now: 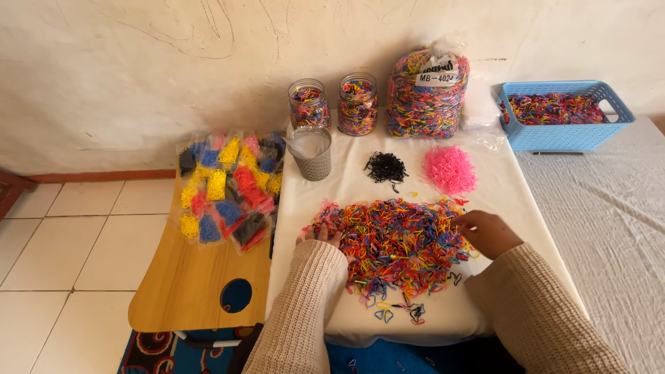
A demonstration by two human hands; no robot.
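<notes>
A wide heap of small mixed-colour elastic bands [395,242] covers the middle of a white-clothed table [485,312]. My left hand [321,236] rests at the heap's left edge, fingers mostly hidden behind my beige knit sleeve. On the right edge of the heap lies my right hand [487,232], with its fingers curled down into the bands; whether it pinches any is hidden. Behind the heap sit a small pile of black bands [386,167] and a pile of pink bands [449,169].
At the back stand two glass jars [309,102] [357,104] and a big clear bag [426,93] of mixed bands, plus a grey mesh cup [311,154]. A blue basket [564,135] of bands sits right. Left, a wooden tray table [187,284] holds sorted colour packets [228,190].
</notes>
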